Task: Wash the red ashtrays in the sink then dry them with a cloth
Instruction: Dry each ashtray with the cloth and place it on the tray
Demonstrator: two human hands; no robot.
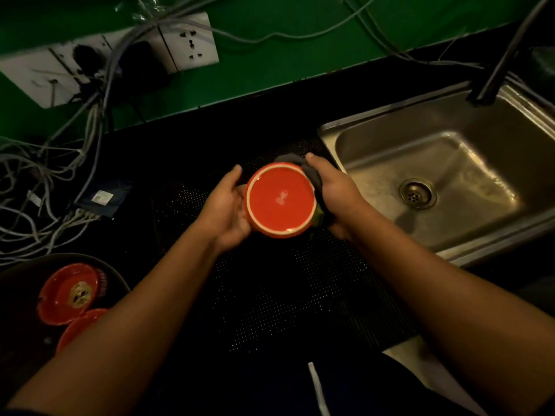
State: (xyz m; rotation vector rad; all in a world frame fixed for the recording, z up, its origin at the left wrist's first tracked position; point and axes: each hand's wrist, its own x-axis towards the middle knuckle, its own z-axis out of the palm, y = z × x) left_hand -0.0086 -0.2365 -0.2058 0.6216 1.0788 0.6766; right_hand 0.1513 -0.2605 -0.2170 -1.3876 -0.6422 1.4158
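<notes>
Head camera, looking down: nearest the lens, two bare forearms reach forward from the bottom corners. A thin white strip (316, 385) lies between them at the lower edge; what it is cannot be told.

At the lower left sits a dark round tray (21, 295) holding two red ashtrays. The emblem ashtray (70, 291) rests open side up with a gold mark in its middle. The lower ashtray (82, 324) sits just in front of it, partly hidden by the left forearm.

Beyond, over a black dotted mat (270, 295), both hands meet around the held ashtray (280, 199). It is turned bottom up, so its flat red base with a pale ring faces the camera. The left hand (225, 211) cups its left side, thumb curled over the upper edge and fingers underneath. The right hand (333, 193) grips a dark grey cloth (312, 175) and presses it against the ashtray's right side. The cloth wraps round that edge and bunches under the thumb.

To the right, just beside the mat, is a steel sink (375, 121) with a round drain (417, 193) in its floor. A dark tap (504, 55) rises at its far corner.

Farther back on the left, a tangle of grey cables (45, 181) spreads over the black counter around a small dark box (103, 198). Behind it all stands a green wall (300, 55) carrying a white socket panel (189, 40), with more cables running across it.
</notes>
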